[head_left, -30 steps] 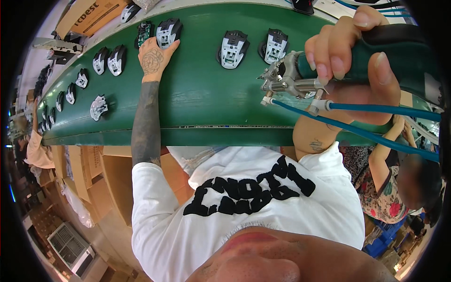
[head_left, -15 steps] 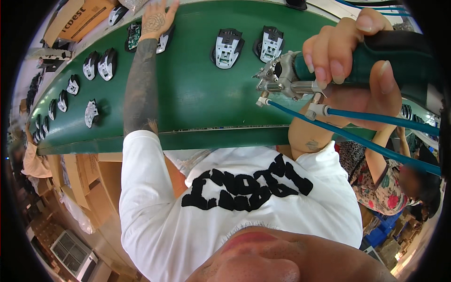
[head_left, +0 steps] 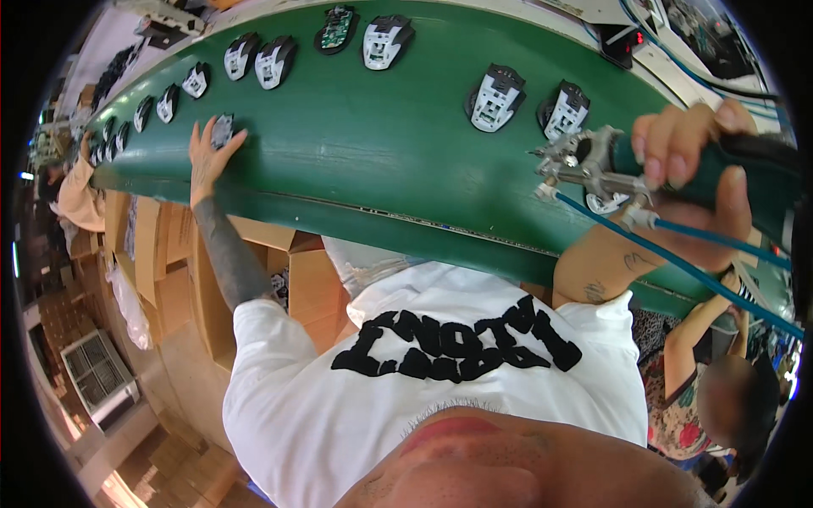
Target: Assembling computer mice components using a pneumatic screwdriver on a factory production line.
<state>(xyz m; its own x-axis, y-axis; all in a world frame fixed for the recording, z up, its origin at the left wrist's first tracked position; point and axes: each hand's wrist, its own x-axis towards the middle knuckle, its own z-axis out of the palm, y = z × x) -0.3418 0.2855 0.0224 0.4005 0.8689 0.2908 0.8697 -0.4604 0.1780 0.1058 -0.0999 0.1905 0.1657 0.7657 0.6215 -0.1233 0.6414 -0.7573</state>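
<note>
My left hand [head_left: 206, 157] reaches over the green belt, thumb and fingers spread around a small grey mouse part [head_left: 223, 131]. A firm grip on it does not show. In my right hand [head_left: 694, 157] is a dark power screwdriver [head_left: 584, 165] with a metal head and blue air hoses, held sideways with its tip to the left. Near that tip lie two open black-and-white computer mouse halves, one mouse half [head_left: 495, 100] to the left and another mouse half [head_left: 566, 110] just beyond the head. A white mouse piece [head_left: 606, 201] is partly hidden under the tool.
Along the far side of the green belt [head_left: 364, 152] lie a mouse half [head_left: 387, 42], a green circuit board [head_left: 337, 30] and several more mouse halves toward the left. Cardboard boxes [head_left: 318, 288] stand below the near edge. Another person [head_left: 686, 389] sits at the right.
My left hand has left the mouse half at the far edge and come back left to the grey part. My right hand still holds the screwdriver. The view has shifted.
</note>
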